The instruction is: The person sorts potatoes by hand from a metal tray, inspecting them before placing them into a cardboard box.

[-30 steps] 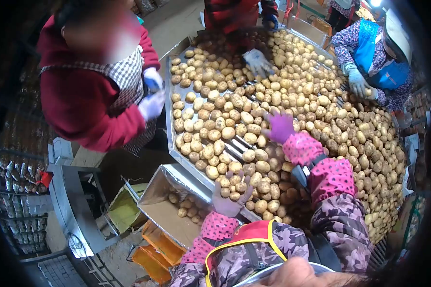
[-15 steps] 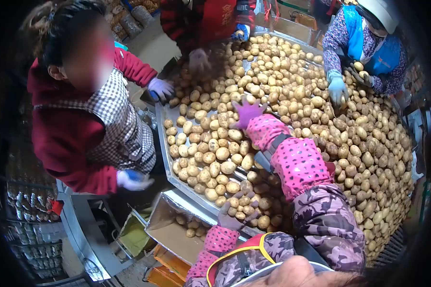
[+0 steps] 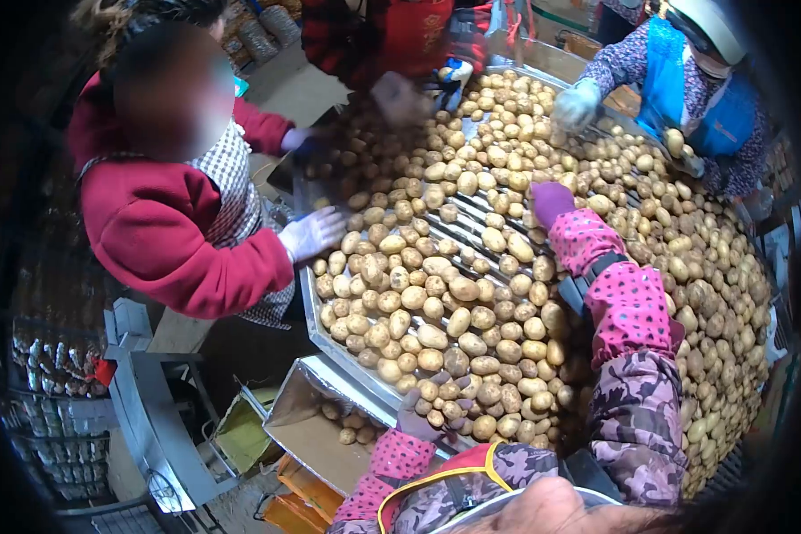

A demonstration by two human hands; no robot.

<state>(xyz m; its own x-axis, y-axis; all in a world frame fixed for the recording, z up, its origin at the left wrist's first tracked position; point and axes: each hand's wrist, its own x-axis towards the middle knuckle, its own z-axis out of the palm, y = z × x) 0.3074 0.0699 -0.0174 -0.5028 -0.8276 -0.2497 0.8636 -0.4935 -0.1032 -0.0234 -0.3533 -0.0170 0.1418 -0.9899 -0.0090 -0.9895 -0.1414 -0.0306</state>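
Note:
Potatoes (image 3: 432, 336) cover a large metal-rimmed table (image 3: 325, 343), with dark slats (image 3: 472, 233) showing through near its middle. My right hand (image 3: 552, 203), in a purple glove, reaches far across and rests at the potatoes beyond the slats; its fingers are mostly hidden. At the near edge, my left hand (image 3: 432, 411), in a dull purple glove, is curled around several small potatoes (image 3: 443, 400). Both my sleeves have pink spotted covers.
A person in a maroon top (image 3: 165, 222) stands left, one gloved hand (image 3: 313, 233) on the potatoes. Two more people work opposite and at the upper right. An open cardboard box (image 3: 316, 436) holding small potatoes sits below the near edge.
My right hand has moved right, and slats now show where potatoes lay. The left person's near hand has come onto the potatoes. The upper-right person's glove has moved left and away.

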